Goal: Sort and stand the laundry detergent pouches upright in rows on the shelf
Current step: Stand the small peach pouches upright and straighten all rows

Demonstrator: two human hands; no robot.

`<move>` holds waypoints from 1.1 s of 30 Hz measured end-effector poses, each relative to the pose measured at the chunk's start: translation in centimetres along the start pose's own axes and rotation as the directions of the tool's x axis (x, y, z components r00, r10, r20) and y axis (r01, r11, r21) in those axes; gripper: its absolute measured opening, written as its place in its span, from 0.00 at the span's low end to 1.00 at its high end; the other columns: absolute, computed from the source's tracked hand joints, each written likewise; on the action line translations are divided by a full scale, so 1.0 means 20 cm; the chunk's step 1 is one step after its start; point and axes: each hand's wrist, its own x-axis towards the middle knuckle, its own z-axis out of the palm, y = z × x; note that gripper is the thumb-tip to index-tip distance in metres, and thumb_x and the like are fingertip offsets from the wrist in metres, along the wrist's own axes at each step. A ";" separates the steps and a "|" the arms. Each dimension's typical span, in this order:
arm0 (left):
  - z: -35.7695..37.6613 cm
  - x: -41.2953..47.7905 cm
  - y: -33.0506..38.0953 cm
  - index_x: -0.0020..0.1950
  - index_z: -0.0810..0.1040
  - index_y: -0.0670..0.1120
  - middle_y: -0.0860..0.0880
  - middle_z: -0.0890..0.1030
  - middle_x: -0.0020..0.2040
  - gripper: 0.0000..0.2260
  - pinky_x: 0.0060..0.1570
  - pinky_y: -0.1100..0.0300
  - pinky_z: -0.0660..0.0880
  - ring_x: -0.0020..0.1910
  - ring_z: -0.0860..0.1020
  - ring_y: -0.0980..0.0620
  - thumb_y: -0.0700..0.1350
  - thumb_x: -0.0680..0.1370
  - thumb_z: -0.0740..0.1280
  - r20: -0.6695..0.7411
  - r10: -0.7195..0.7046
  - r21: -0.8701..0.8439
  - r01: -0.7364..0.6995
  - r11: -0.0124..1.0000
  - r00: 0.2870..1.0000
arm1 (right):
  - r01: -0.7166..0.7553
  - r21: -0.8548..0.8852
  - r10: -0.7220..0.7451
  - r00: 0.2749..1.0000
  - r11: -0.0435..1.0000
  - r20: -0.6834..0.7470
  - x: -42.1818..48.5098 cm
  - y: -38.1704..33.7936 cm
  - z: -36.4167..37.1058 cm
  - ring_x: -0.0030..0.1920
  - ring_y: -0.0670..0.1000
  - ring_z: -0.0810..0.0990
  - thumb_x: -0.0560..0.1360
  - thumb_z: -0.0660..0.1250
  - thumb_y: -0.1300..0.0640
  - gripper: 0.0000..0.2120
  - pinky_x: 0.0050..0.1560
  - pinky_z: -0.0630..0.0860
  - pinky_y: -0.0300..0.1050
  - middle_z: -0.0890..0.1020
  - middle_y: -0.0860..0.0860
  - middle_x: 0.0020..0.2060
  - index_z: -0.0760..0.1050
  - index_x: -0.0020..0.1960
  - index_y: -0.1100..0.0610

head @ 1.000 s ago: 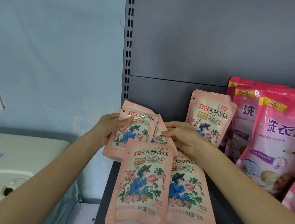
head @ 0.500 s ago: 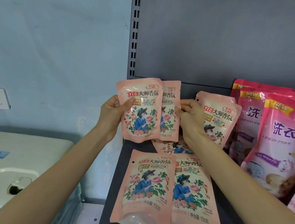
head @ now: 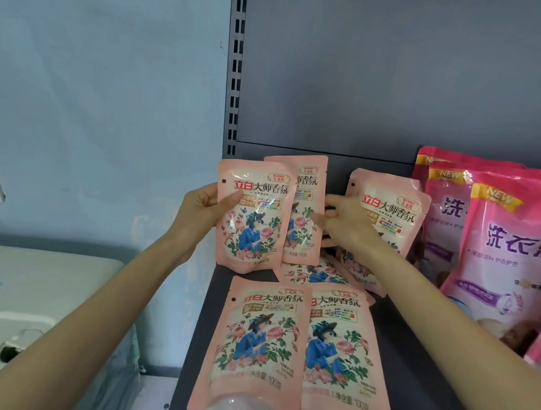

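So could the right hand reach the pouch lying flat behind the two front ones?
Probably, once freed: the right hand pinches a raised pouch now, but the flat pouch lies just below it, its middle uncovered.

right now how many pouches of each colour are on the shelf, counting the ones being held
pale pink floral pouches: 6 (2 held, 1 lying flat)
bright pink bags: 4 (1 cut off at the frame edge)
total: 10

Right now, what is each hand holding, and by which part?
The left hand holds the front pink pouch by its left edge; the right hand pinches the rear pouch at its right edge.
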 end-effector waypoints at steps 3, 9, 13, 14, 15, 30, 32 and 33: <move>-0.02 -0.01 0.02 0.56 0.78 0.46 0.56 0.85 0.43 0.09 0.40 0.63 0.80 0.44 0.83 0.56 0.43 0.77 0.64 0.025 0.032 0.030 -0.032 0.999 0.999 | 0.079 -0.008 -0.080 0.995 0.997 -0.060 0.01 0.00 0.03 0.46 0.52 0.81 0.77 0.63 0.66 0.09 0.43 0.80 0.47 0.83 0.55 0.49 0.78 0.55 0.61; -0.05 -0.03 0.04 0.50 0.78 0.47 0.58 0.84 0.41 0.05 0.36 0.67 0.77 0.42 0.82 0.59 0.42 0.78 0.63 0.011 0.074 0.061 -0.075 0.995 0.997 | 0.123 0.098 -0.117 0.991 0.988 -0.066 0.05 0.02 0.13 0.47 0.53 0.83 0.76 0.65 0.64 0.06 0.48 0.81 0.51 0.84 0.55 0.46 0.80 0.49 0.57; -0.08 -0.04 0.03 0.48 0.78 0.47 0.57 0.85 0.41 0.04 0.36 0.66 0.78 0.42 0.82 0.59 0.40 0.77 0.64 0.002 0.081 0.082 -0.081 0.993 0.997 | 0.068 0.295 -0.073 0.997 0.953 0.005 0.06 0.04 0.18 0.43 0.48 0.83 0.77 0.61 0.69 0.11 0.43 0.82 0.44 0.84 0.55 0.47 0.79 0.51 0.58; -0.09 -0.04 0.03 0.48 0.78 0.47 0.57 0.85 0.41 0.04 0.37 0.66 0.78 0.42 0.82 0.59 0.40 0.77 0.64 0.005 0.079 0.094 -0.079 0.992 0.997 | 0.046 0.312 -0.060 0.998 0.949 0.034 0.05 0.06 0.19 0.43 0.47 0.83 0.76 0.60 0.70 0.13 0.42 0.82 0.43 0.84 0.54 0.47 0.79 0.52 0.59; -0.10 -0.04 0.03 0.47 0.78 0.46 0.57 0.85 0.41 0.04 0.37 0.66 0.78 0.43 0.82 0.59 0.40 0.77 0.65 0.008 0.075 0.109 -0.075 0.991 0.997 | 0.024 0.318 -0.047 0.997 0.948 0.066 0.05 0.07 0.21 0.43 0.47 0.83 0.76 0.59 0.71 0.14 0.41 0.82 0.42 0.84 0.53 0.47 0.79 0.54 0.60; -0.12 -0.06 0.05 0.50 0.78 0.47 0.57 0.84 0.43 0.05 0.38 0.67 0.79 0.42 0.82 0.60 0.44 0.77 0.64 0.022 0.019 0.232 -0.024 0.972 1.000 | 0.011 0.115 -0.030 0.985 0.993 0.170 -0.01 0.06 0.11 0.56 0.51 0.80 0.78 0.63 0.61 0.14 0.59 0.76 0.51 0.81 0.55 0.56 0.74 0.63 0.58; -0.12 -0.07 0.06 0.52 0.78 0.46 0.53 0.83 0.47 0.07 0.41 0.65 0.79 0.44 0.82 0.58 0.45 0.78 0.63 0.017 0.020 0.276 -0.024 0.961 1.000 | 0.086 -0.010 -0.084 0.987 0.996 0.134 -0.03 0.06 0.10 0.57 0.50 0.79 0.78 0.62 0.58 0.15 0.61 0.75 0.51 0.80 0.55 0.58 0.73 0.64 0.57; -0.12 -0.08 0.06 0.53 0.77 0.45 0.52 0.82 0.48 0.08 0.43 0.63 0.78 0.45 0.81 0.56 0.46 0.78 0.62 0.015 0.023 0.307 -0.026 0.951 1.000 | 0.132 -0.093 -0.121 0.986 0.987 0.117 -0.05 0.05 0.09 0.58 0.50 0.78 0.79 0.62 0.56 0.16 0.62 0.74 0.48 0.79 0.54 0.59 0.73 0.65 0.57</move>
